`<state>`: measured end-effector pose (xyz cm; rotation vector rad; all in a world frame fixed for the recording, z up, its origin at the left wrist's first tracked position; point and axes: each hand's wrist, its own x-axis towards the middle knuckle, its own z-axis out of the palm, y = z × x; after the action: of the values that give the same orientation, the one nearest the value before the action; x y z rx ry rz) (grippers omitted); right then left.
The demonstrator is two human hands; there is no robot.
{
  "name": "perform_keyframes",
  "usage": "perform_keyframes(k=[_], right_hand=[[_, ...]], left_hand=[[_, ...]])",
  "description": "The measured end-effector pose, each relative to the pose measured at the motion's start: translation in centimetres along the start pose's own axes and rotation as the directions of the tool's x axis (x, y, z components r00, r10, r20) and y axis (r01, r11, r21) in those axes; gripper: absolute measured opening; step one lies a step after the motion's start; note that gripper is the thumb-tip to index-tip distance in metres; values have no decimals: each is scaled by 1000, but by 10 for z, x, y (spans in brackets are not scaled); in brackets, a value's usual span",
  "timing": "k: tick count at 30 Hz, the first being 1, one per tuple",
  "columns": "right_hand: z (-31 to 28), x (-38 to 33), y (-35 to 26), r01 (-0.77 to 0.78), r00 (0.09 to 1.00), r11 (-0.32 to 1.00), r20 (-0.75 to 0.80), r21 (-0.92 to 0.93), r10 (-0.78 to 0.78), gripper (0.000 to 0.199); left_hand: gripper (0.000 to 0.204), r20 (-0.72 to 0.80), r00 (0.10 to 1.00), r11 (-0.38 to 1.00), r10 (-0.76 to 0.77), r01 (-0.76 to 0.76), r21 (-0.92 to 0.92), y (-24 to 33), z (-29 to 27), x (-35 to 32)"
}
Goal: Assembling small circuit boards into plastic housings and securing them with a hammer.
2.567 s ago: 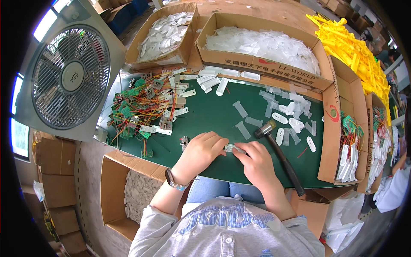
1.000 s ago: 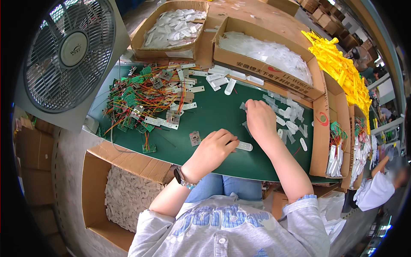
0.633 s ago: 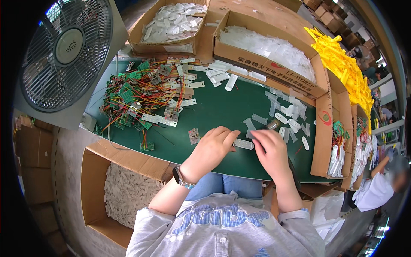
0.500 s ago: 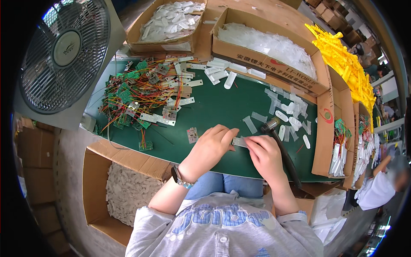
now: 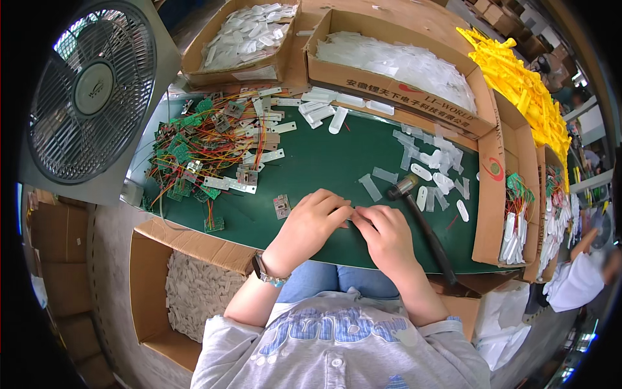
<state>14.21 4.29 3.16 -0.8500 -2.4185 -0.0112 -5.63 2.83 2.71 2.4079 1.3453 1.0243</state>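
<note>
Above the front edge of the green tabletop [image 5: 304,172], my left hand [image 5: 310,223] and my right hand [image 5: 387,236] meet fingertip to fingertip. Both are closed on a small pale flat piece, which the fingers now hide almost wholly. Just left of my left hand lies a small metal plate with a part on it [image 5: 282,206]. A hammer [image 5: 427,233] with a dark handle rests right of my right hand, its head pointing away from me. Beyond the hammer are scattered clear plastic strips [image 5: 370,187] and white oval covers [image 5: 421,172].
Green circuit boards with tangled wires [image 5: 194,152] pile up at the left, beside a fan [image 5: 91,91]. Cardboard boxes [image 5: 395,91] of white and clear pieces line the back. Wired boards stand in a box [image 5: 495,194] at right; yellow parts [image 5: 518,97] heap behind. Another person [image 5: 576,282] is far right.
My right hand has shifted left and closed in on my left fingertips. The pale piece, visible between them before, is now mostly covered. The whole view has tilted slightly.
</note>
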Motion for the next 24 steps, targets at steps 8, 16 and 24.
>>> perform_keyframes(k=[8, 16, 24], right_hand=[[3, -3, -8, -7, 1000, 996, -27, -85, 5, 28], [-13, -24, -2, -81, 996, 994, 29, -68, 84, 35], [-63, -84, 17, -553, 824, 788, -33, -269, 566, 43]], left_hand=[[29, -5, 1000, 1000, 22, -22, -1, 0, 1, -1], [26, 2, 1000, 999, 17, -17, -31, 2, 0, 2], [25, 17, 1000, 999, 5, -4, -43, 6, -3, 1]])
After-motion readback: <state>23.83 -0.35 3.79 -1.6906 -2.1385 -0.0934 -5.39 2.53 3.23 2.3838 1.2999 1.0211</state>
